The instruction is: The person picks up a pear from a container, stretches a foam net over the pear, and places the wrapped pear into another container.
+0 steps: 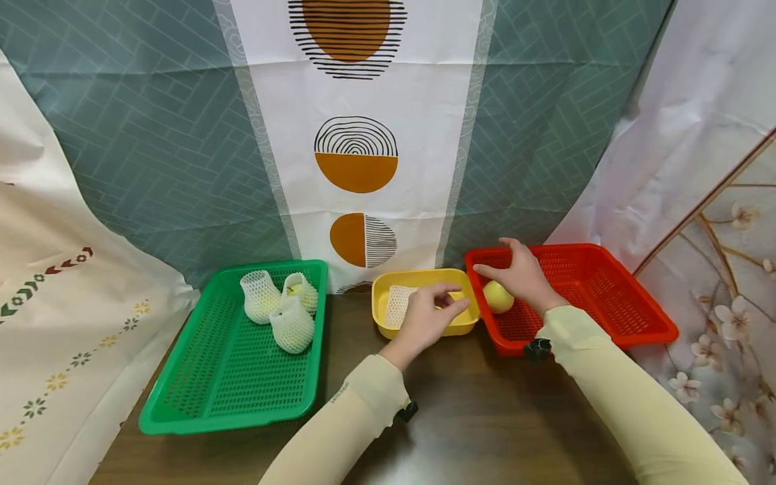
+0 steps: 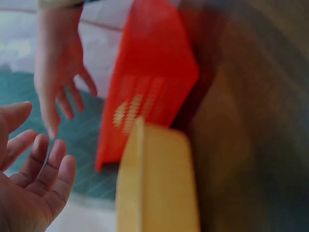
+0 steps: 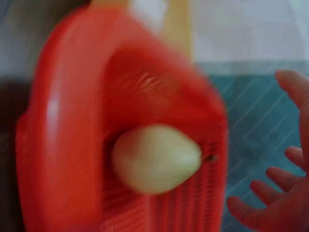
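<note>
I grasp nothing, left hand [image 1: 426, 313] over the yellow bin [image 1: 459, 329], right hand [image 1: 523, 275] above a pear [image 1: 499, 298] in the red basket [image 1: 597, 293].

And here's the pear [image 3: 156, 159], pale yellow-green, smooth and bare, lying on its side in the near left corner of the red basket [image 1: 597, 286], right under the right hand [image 1: 526, 275], whose spread fingers hang clear of it! Just beside, the yellow basket [image 1: 462, 329] sits upright, a white foam net [image 1: 398, 304] lying flat in its left half, the left hand [image 1: 424, 316] poised above, fingers loosely bent, grasping nothing.
</note>
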Tool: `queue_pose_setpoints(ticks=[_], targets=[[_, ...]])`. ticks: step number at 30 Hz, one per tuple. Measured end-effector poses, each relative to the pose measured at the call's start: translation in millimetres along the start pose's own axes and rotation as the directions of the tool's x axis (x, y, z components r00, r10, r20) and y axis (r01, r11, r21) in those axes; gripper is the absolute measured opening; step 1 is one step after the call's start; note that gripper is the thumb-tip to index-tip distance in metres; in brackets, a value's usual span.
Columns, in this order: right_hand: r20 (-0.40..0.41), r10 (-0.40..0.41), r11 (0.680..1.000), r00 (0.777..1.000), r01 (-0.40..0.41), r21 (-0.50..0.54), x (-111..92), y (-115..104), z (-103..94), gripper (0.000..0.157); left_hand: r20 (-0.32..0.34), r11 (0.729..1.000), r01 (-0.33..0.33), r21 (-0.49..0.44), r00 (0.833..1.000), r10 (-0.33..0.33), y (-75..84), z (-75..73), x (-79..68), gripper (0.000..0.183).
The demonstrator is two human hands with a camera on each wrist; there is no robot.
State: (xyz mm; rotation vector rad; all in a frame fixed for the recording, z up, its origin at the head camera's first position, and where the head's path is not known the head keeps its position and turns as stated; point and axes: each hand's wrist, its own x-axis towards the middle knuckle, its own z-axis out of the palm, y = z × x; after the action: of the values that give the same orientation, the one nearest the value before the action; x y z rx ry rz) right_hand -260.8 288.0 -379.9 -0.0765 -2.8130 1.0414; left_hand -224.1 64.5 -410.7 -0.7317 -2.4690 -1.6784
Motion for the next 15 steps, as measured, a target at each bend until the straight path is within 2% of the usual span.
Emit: queue_pose_setpoints(ticks=[7,11,15], targets=[[0.034,0.0,0.997,0.999,0.003,-0.083,7.9,25.0,7.8,0.101,0.043,0.997,-0.044,0.059,0.998,0.042,-5.7,43.6,0.3,0.028],[0.119,0.064,0.992,0.991,-0.049,-0.12,9.6,30.3,10.1,0.105,0.074,0.998,-0.009,0.069,0.997,0.003,-11.7,56.1,-0.8,0.028],[0.198,0.119,0.984,0.973,-0.09,-0.152,10.5,32.2,10.5,0.106,0.084,0.997,0.014,0.082,0.996,-0.021,-18.7,61.1,-0.6,0.025]])
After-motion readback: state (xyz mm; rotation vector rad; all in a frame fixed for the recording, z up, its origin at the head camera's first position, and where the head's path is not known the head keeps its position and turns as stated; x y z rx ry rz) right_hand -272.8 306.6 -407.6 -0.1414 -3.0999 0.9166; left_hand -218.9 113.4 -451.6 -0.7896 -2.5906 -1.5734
